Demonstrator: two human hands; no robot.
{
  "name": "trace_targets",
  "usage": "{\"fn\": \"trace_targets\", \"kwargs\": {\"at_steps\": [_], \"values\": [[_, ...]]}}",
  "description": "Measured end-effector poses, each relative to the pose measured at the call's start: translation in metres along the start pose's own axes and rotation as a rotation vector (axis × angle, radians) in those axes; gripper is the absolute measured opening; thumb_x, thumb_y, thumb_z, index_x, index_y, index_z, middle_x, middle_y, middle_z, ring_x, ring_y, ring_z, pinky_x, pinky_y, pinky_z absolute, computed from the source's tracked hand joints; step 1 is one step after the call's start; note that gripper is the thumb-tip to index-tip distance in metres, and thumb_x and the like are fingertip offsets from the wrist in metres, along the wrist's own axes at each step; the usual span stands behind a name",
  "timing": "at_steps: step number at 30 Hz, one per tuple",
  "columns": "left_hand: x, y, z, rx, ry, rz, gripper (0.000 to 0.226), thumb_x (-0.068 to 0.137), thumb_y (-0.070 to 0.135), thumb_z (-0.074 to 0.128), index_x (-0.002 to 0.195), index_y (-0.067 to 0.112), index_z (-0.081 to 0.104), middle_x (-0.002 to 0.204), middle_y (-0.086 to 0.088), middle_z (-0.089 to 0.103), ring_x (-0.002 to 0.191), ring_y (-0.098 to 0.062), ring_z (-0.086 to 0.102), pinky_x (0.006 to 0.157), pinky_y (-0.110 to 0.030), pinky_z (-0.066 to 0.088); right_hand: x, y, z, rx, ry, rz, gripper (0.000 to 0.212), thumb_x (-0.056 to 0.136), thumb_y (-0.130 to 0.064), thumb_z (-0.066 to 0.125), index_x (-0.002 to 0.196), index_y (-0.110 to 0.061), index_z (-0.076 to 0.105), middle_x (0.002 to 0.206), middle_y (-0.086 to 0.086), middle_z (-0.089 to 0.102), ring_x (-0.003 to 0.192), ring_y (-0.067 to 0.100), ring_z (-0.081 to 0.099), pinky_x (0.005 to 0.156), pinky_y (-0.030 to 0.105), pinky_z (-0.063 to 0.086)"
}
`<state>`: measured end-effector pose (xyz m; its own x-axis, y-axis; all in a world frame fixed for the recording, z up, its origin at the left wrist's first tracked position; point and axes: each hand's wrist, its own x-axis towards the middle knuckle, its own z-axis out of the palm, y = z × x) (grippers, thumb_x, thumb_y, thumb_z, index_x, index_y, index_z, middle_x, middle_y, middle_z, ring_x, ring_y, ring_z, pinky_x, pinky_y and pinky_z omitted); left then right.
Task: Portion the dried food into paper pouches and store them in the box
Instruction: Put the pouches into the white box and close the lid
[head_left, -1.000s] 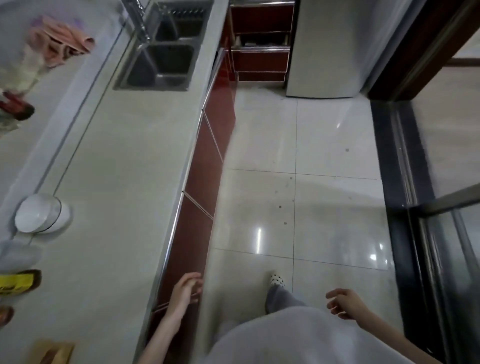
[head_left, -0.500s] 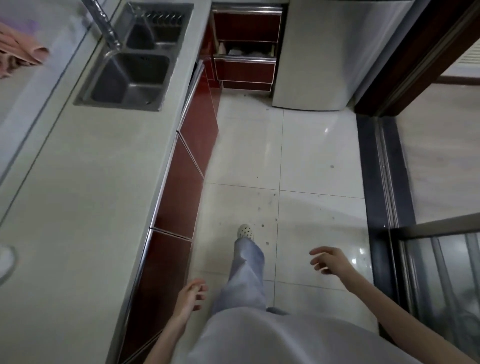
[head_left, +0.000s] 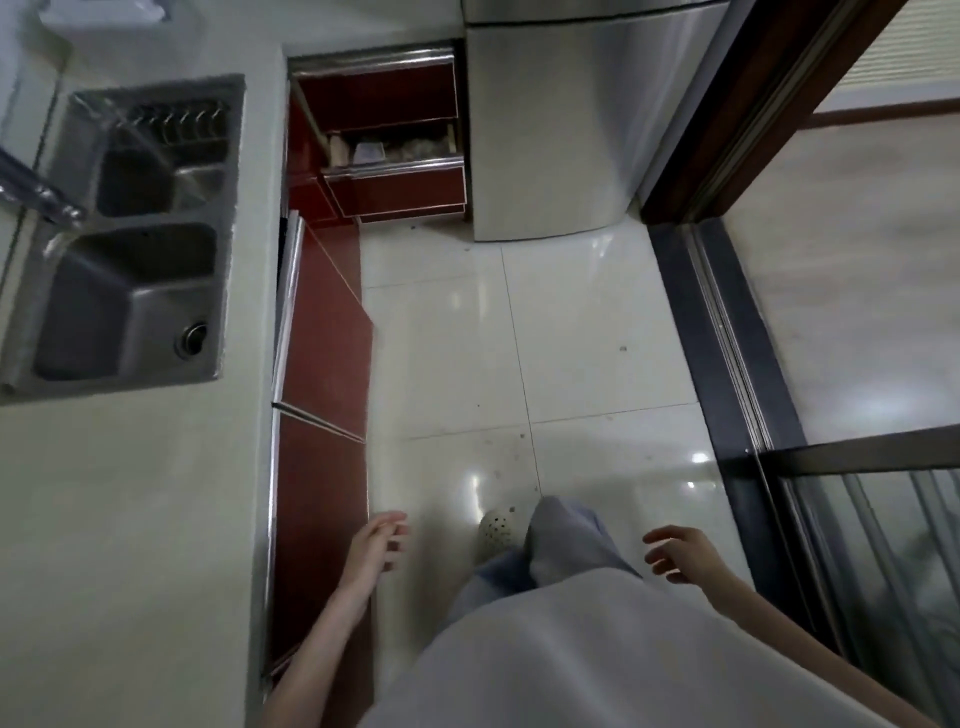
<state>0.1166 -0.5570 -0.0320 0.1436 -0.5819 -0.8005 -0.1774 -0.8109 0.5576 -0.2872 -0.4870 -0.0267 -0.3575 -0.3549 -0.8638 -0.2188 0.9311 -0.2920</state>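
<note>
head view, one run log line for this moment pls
phase: walking along counter | left hand: open, empty | right hand: open, empty | ahead: open drawer

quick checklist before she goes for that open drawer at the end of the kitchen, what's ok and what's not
1. Left hand free: ok, fingers relaxed, no grip on anything.
2. Right hand free: ok, holds nothing.
3. Floor ahead clear of obstacles: ok, only small specks on the tiles.
4. Drawer open: ok, pulled out beside the fridge.
5. Pouches or box in the drawer: cannot tell, contents blurred.
6. Dried food in sight: not ok, none in view; the counter shows only the sink.
</note>
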Motion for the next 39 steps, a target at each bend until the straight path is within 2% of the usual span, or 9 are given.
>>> {"fn": "trace_targets", "kwargs": {"at_steps": [7,11,16,21,23,29,33,36,39], "values": [[0.067,0.103,-0.014,0.074,0.002,0.041,0.024,0.097,0.003,0.042,0.104,0.010,0.064,0.098,-0.011,0.067,0.076,-0.017,0.055,0.060,-0.027,0.040,0.045,-0.061,-0.002,-0.015,0.002,0.104,0.029,0.081,0.012,0.040,0.087,-0.002,0.065,0.058,0.013,0.067,0.046,0.022,0.057,0.042,0.020,0.041],[0.107,0.156,-0.018,0.039,0.038,0.008,0.024,0.098,0.000,0.042,0.111,0.002,0.062,0.101,-0.017,0.063,0.071,-0.016,0.052,0.056,-0.025,0.039,0.083,-0.145,-0.006,-0.014,-0.031,0.091,0.029,0.082,0.011,0.038,0.089,-0.001,0.064,0.060,0.013,0.065,0.047,0.021,0.055,0.042,0.018,0.038],[0.141,0.217,-0.030,-0.078,0.140,-0.031,0.021,0.097,-0.004,0.042,0.107,0.002,0.059,0.090,-0.016,0.060,0.062,-0.015,0.055,0.039,-0.011,0.041,0.120,-0.286,-0.011,-0.081,-0.104,-0.006,0.031,0.083,0.009,0.037,0.089,-0.003,0.065,0.064,0.012,0.066,0.048,0.018,0.055,0.043,0.015,0.037],[0.169,0.255,-0.042,-0.216,0.224,-0.083,0.019,0.096,-0.005,0.043,0.101,-0.001,0.061,0.088,-0.015,0.060,0.069,-0.019,0.052,0.055,-0.021,0.040,0.143,-0.433,-0.004,-0.183,-0.189,-0.152,0.033,0.082,0.009,0.038,0.090,-0.005,0.067,0.071,0.014,0.068,0.056,0.021,0.057,0.052,0.022,0.040],[0.176,0.257,-0.047,-0.257,0.234,-0.122,0.020,0.097,-0.003,0.043,0.108,-0.003,0.060,0.095,-0.016,0.060,0.078,-0.024,0.053,0.065,-0.026,0.040,0.147,-0.483,0.002,-0.240,-0.204,-0.219,0.033,0.082,0.009,0.040,0.089,-0.007,0.068,0.074,0.015,0.070,0.058,0.020,0.059,0.053,0.023,0.043],[0.197,0.276,-0.082,-0.385,0.224,-0.178,0.021,0.100,0.015,0.045,0.111,0.008,0.063,0.106,-0.011,0.065,0.094,-0.025,0.060,0.085,-0.039,0.048,0.166,-0.588,0.035,-0.402,-0.270,-0.297,0.033,0.082,0.010,0.040,0.092,-0.006,0.068,0.076,0.016,0.069,0.062,0.022,0.059,0.054,0.025,0.043],[0.235,0.319,-0.122,-0.493,0.363,-0.107,0.019,0.098,0.000,0.044,0.098,0.003,0.062,0.091,-0.015,0.061,0.072,-0.024,0.054,0.062,-0.029,0.039,0.189,-0.637,0.068,-0.501,-0.265,-0.240,0.031,0.082,0.010,0.041,0.095,-0.002,0.067,0.073,0.016,0.068,0.058,0.022,0.057,0.052,0.021,0.039],[0.261,0.353,-0.161,-0.533,0.412,-0.073,0.023,0.096,0.000,0.045,0.092,0.010,0.065,0.085,-0.010,0.064,0.071,-0.024,0.057,0.060,-0.030,0.040,0.195,-0.679,0.092,-0.512,-0.251,-0.199,0.028,0.083,0.011,0.043,0.095,0.002,0.066,0.074,0.020,0.066,0.058,0.024,0.056,0.052,0.022,0.037],[0.288,0.391,-0.196,-0.556,0.394,-0.062,0.023,0.096,0.005,0.046,0.091,0.015,0.066,0.083,-0.004,0.066,0.066,-0.013,0.058,0.057,-0.021,0.042,0.190,-0.729,0.121,-0.486,-0.248,-0.200,0.026,0.081,0.014,0.045,0.093,0.004,0.065,0.073,0.021,0.064,0.055,0.024,0.054,0.049,0.021,0.035]]}}
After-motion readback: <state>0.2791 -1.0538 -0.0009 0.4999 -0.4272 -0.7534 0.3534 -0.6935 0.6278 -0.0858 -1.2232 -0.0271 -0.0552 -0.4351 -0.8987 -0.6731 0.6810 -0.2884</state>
